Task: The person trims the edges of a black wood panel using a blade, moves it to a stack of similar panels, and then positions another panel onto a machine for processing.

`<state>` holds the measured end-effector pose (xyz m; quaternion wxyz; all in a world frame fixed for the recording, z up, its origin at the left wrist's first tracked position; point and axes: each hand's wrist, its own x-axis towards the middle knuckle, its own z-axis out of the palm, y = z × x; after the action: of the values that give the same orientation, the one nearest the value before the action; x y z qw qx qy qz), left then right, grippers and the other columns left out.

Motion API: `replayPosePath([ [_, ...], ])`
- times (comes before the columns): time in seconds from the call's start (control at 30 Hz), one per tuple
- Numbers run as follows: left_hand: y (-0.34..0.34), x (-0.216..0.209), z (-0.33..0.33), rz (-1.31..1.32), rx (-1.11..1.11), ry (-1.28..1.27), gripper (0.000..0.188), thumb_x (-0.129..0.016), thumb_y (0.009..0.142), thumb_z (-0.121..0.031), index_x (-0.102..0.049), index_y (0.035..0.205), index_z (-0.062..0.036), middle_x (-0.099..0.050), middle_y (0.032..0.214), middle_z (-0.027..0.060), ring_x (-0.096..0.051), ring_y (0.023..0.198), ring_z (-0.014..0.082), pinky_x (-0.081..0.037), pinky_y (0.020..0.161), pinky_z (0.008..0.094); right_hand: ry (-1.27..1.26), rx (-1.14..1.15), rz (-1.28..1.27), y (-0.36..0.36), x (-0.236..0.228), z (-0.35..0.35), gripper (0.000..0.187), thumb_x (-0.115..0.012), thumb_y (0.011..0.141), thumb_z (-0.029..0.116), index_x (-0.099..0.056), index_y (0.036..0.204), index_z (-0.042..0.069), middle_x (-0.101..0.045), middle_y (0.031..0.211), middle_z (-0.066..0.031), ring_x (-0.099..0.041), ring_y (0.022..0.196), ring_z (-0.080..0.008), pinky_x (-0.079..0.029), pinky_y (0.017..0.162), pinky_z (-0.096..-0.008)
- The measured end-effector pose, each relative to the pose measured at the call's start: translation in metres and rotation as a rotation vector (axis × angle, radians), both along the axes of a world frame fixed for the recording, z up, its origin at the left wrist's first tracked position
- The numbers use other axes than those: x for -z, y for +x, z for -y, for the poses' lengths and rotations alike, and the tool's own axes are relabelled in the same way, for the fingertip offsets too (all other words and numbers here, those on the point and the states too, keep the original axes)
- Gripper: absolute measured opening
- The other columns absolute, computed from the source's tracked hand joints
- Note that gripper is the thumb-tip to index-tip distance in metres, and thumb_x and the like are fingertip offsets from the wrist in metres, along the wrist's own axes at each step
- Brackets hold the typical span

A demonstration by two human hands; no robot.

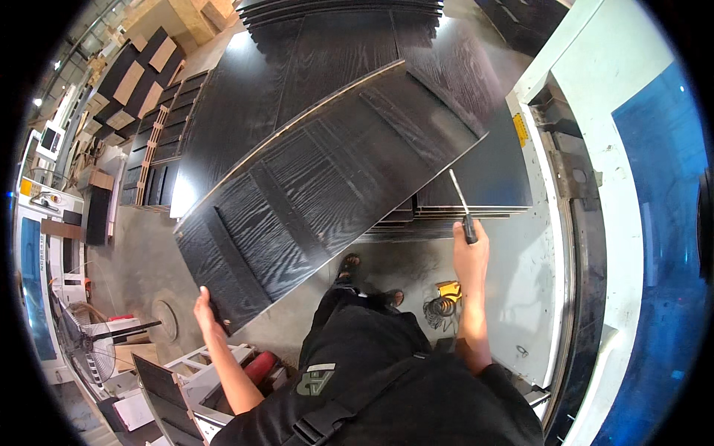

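Observation:
A long black wood-grain panel (338,175) with several crosswise grooves lies tilted across the picture, over a stack of wide black boards (245,82). My left hand (207,311) grips its near left corner, with the fingers partly hidden at the edge. The panel's far end rests over the boards at the right. In my right hand (471,251) is a screwdriver (468,223), held by its black handle. Its thin metal shaft points up and away, close to the panel's right edge but apart from it.
A white machine with a blue window (662,149) stands close on my right. A yellow and black coiled-cord thing (445,301) is on the floor by my feet. At left are a fan (85,346) and stacked panels (149,70). More boards (338,15) are piled at the back.

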<state>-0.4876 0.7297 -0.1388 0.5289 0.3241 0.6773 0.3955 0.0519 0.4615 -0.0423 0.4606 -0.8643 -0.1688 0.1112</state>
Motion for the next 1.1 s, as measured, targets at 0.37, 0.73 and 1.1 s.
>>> replayPosePath([
  [0.37,-0.05,0.023,-0.153,-1.004,0.088,0.267,0.077,-0.052,0.097,-0.067,-0.07,0.1,0.0085,-0.073,0.099,0.0259,-0.068,0.096,0.0418,-0.049,0.091,0.0463,-0.211,0.003,-0.181,-0.001,-0.009,0.002,0.032,-0.067,0.095,0.025,-0.067,0.11,-0.003,-0.069,0.08,-0.0212,-0.065,0.074,-0.0239,-0.051,0.073,-0.0396],
  [0.73,-0.011,0.013,-0.201,-1.096,0.048,0.214,0.085,-0.052,0.091,-0.075,-0.049,0.138,-0.0046,-0.067,0.123,0.0294,-0.062,0.116,0.0461,-0.047,0.098,0.0495,-0.349,-0.709,-0.362,-0.067,0.008,-0.004,0.05,-0.067,0.096,0.036,-0.063,0.128,-0.001,-0.072,0.11,-0.0241,-0.068,0.11,-0.0338,-0.052,0.095,-0.0401],
  [1.1,-0.015,0.015,-0.198,-1.12,0.022,0.25,0.081,-0.052,0.091,-0.075,-0.049,0.141,-0.0119,-0.067,0.121,0.0309,-0.062,0.116,0.0481,-0.048,0.098,0.0523,-0.052,0.002,-0.313,-0.023,-0.008,0.045,0.022,-0.065,0.098,0.021,-0.061,0.085,0.004,-0.053,0.061,0.0028,-0.049,0.054,-0.0072,-0.038,0.051,-0.0257],
])
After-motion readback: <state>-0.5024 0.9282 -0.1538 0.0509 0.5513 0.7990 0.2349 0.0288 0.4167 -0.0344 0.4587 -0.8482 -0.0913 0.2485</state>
